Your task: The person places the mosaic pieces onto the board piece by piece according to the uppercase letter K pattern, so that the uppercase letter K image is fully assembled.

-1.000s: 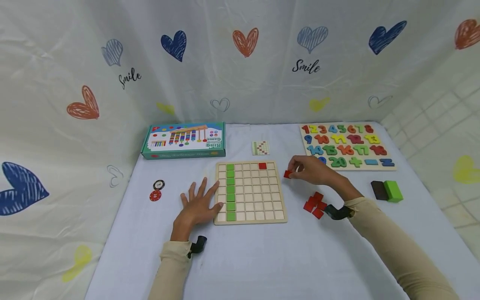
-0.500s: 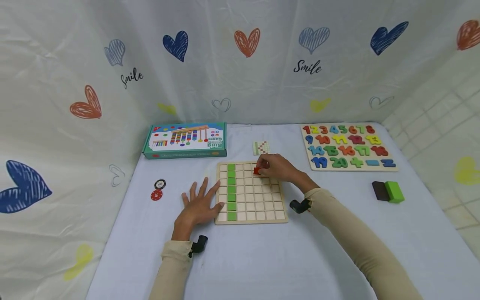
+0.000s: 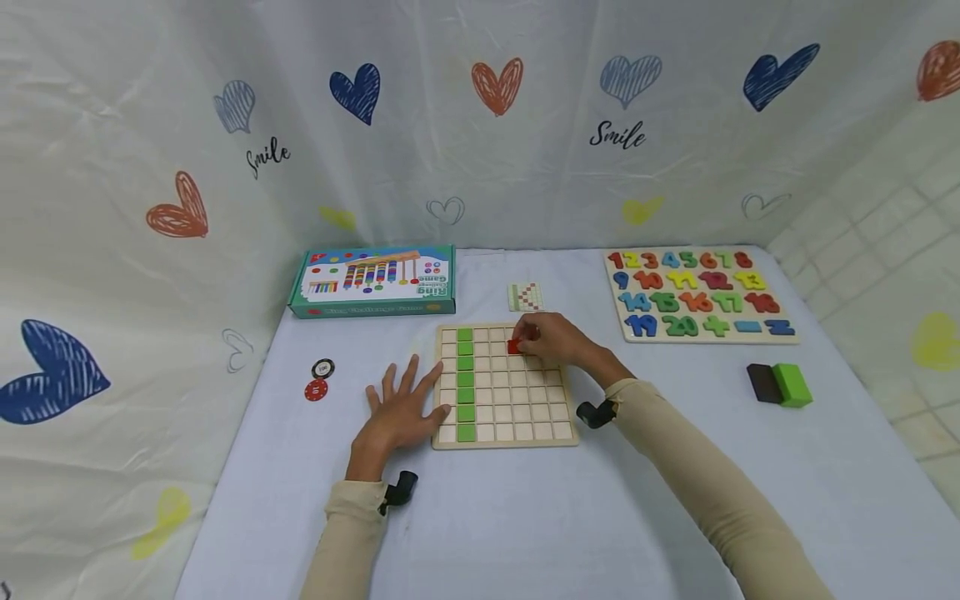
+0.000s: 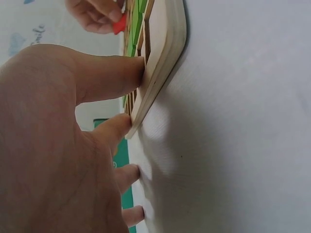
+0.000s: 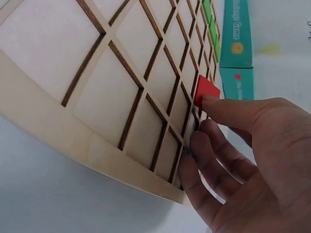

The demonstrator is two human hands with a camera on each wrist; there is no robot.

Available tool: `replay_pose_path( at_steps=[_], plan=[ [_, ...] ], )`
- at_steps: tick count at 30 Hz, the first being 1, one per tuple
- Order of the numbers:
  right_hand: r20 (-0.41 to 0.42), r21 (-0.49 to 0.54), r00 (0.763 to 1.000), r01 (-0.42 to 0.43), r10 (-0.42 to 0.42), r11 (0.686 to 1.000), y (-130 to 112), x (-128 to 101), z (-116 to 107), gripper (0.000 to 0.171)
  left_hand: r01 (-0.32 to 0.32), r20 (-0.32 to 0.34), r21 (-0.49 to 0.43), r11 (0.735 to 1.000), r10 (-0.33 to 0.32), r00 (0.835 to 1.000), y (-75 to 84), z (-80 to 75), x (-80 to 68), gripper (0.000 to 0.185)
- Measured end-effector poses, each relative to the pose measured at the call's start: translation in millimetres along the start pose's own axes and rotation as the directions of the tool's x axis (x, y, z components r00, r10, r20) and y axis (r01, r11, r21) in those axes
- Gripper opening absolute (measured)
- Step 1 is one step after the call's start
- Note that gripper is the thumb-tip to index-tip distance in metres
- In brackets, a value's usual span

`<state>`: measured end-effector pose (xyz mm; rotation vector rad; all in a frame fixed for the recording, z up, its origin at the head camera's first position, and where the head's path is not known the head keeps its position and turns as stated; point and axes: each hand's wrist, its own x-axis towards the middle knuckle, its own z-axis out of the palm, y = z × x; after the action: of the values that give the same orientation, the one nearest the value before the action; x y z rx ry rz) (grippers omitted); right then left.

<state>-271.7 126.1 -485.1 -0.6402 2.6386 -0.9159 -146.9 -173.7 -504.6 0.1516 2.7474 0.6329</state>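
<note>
White cloth covers the table [image 3: 525, 517], and a curtain [image 3: 480, 150] printed with hearts and the word "Smile" hangs behind. A second ago the right hand [image 3: 551, 340] was off to the right of the board [image 3: 502, 387], near a pile of loose red tiles; now it is over the board's far rows, fingertips pinching a red tile [image 3: 513, 346] and lowering it onto a square, so another red piece is about to be seated. The left hand [image 3: 401, 408] lies flat, fingers spread, thumb against the board's left edge beside the green column [image 3: 465, 383]. A teal box [image 3: 372, 282] reads "Ring Game"; the number puzzle [image 3: 697, 293] shows numerals up to 20.
</note>
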Motion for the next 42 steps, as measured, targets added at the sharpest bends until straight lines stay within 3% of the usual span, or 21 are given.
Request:
replay_pose_path(
  at_steps=[16, 29, 36, 42],
  plan=[
    [-0.024, 0.015, 0.998, -0.052, 0.052, 0.999, -1.3, -5.4, 4.5, 0.02, 0.003, 0.004, -0.002, 1.0, -0.003, 1.0, -1.5, 2.8, 1.5, 0.078],
    [-0.053, -0.009, 0.999, -0.009, 0.009, 1.0, 7.7, -26.4, -26.5, 0.021, -0.003, 0.006, -0.004, 1.0, 0.003, 1.0, -1.2, 2.0, 0.5, 0.078],
    [0.021, -0.054, 0.999, -0.03, 0.031, 0.998, 14.7, -52.5, -47.3, 0.024, -0.008, 0.008, -0.013, 1.0, 0.008, 1.0, -0.9, 1.4, 0.4, 0.078],
    [0.102, -0.12, 0.988, -0.106, 0.118, 0.987, 24.7, -78.9, -64.7, 0.031, -0.005, 0.014, -0.01, 1.0, 0.005, 1.0, -2.4, 0.9, -0.2, 0.078]
  ],
)
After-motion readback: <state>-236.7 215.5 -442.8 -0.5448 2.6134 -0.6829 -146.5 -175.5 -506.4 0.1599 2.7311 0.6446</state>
